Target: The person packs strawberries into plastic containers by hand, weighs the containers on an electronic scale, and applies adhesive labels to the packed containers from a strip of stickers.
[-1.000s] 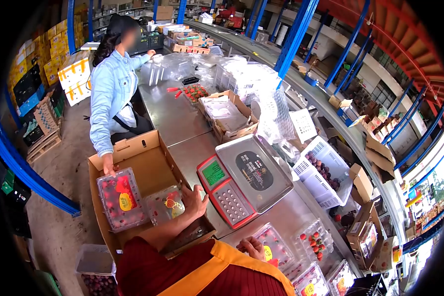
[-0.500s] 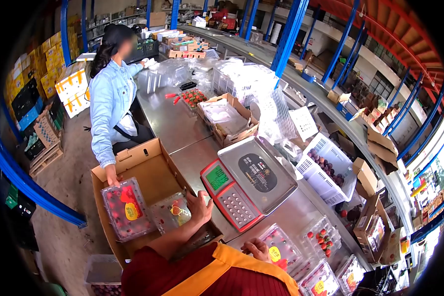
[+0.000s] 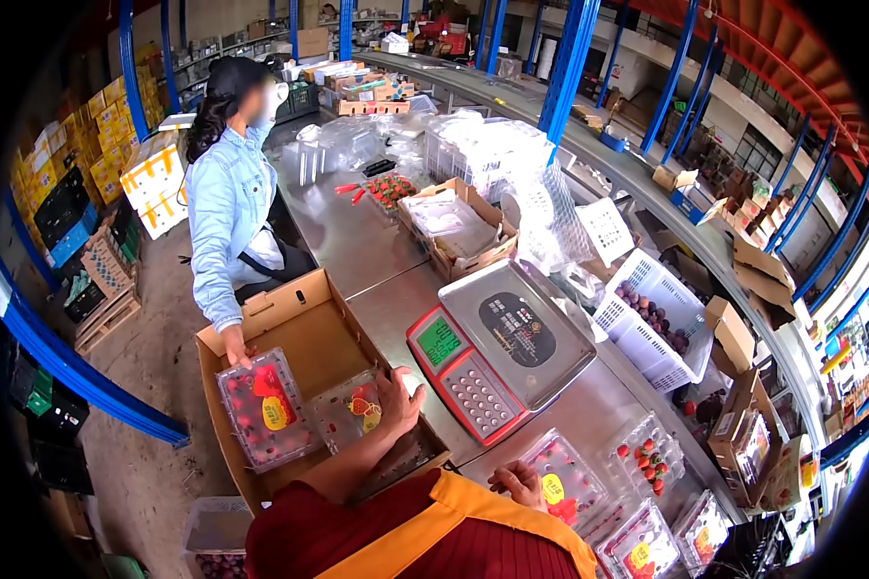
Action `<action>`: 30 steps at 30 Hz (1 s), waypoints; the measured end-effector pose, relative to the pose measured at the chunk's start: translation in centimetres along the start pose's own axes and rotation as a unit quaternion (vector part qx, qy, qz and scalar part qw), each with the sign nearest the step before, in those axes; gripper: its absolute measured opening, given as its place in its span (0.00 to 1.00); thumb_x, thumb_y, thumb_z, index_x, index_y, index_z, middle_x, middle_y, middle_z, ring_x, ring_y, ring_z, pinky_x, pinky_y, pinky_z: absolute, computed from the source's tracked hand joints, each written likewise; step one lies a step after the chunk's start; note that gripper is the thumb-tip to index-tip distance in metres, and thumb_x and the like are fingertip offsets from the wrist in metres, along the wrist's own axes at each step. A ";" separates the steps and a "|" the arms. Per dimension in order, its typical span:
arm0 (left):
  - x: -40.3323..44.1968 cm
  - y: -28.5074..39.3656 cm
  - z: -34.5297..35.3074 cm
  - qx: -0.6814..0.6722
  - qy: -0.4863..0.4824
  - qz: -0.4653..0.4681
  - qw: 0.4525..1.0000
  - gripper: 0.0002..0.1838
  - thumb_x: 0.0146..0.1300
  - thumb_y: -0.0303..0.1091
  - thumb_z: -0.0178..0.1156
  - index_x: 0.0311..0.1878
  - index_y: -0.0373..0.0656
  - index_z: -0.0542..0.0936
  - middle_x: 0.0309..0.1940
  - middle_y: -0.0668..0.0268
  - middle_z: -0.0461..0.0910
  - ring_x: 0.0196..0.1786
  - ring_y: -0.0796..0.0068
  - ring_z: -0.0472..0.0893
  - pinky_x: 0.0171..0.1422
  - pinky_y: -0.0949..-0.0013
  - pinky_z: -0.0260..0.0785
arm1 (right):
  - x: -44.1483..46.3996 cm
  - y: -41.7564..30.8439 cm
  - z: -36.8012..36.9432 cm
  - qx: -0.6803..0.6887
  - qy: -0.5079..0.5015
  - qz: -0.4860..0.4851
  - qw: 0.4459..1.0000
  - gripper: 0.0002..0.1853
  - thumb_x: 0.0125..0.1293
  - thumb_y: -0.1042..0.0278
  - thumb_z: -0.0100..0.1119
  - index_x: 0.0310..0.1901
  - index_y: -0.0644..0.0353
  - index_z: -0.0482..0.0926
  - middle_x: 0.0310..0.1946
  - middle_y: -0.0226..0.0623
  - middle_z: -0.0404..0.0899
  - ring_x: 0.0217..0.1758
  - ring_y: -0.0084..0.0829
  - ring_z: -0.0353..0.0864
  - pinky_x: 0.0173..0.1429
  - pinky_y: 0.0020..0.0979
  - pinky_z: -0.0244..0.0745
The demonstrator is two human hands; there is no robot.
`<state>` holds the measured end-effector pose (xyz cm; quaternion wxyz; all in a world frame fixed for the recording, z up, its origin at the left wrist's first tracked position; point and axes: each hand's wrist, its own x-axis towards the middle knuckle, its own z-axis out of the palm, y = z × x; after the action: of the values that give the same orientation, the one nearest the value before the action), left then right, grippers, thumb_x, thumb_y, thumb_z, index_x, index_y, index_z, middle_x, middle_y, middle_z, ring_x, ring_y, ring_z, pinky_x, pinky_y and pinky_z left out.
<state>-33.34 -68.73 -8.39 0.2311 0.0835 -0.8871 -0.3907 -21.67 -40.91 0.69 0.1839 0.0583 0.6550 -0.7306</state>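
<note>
My left hand (image 3: 399, 403) reaches into a cardboard carton (image 3: 362, 328), fingers bent around the right edge of a clear plastic box (image 3: 334, 398) with a strawberry-printed label. A small white bit shows by its fingertips. Beside that box, a co-worker's hand (image 3: 237, 347) holds a larger clear box of red fruit (image 3: 268, 417) with a red and yellow label, over the carton's left side. My right hand (image 3: 519, 482) is curled beside a labelled fruit box (image 3: 560, 478) on the table; nothing shows in its fingers.
A red-framed scale (image 3: 492, 357) with a lit display stands right of the carton. Farther right are a white crate of plums (image 3: 657, 328) and strawberry packs (image 3: 647, 458). Another carton (image 3: 459, 232) sits behind. A co-worker in a denim jacket (image 3: 224, 212) stands at the left.
The view has shifted slightly, moving the scene to the right. My left hand has moved slightly up beside the clear box. The co-worker's hand stays on the larger box; my right hand stays curled.
</note>
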 end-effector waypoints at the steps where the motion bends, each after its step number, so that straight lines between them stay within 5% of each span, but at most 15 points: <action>1: 0.0 0.0 0.3 0.004 0.005 0.000 1.000 0.28 0.56 0.36 0.66 0.56 0.47 0.62 0.56 0.36 0.59 0.60 0.37 0.61 0.65 0.45 0.53 | 0.0 0.0 0.0 -0.003 0.001 0.000 1.000 0.10 0.66 0.65 0.59 0.36 0.65 0.77 0.29 0.36 0.83 0.29 0.22 0.79 0.36 0.25 0.74; 30: -0.3 -0.2 1.0 0.025 0.041 0.012 0.999 0.25 0.57 0.35 0.65 0.55 0.48 0.64 0.56 0.38 0.58 0.59 0.38 0.62 0.62 0.45 0.55 | -1.0 0.9 -0.6 -0.007 0.017 0.002 1.000 0.09 0.66 0.65 0.57 0.37 0.64 0.78 0.31 0.37 0.83 0.31 0.25 0.81 0.39 0.27 0.76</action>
<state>-33.55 -68.13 -9.22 0.2697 0.0942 -0.8874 -0.3617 -20.49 -40.19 0.10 0.1751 0.0707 0.6631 -0.7244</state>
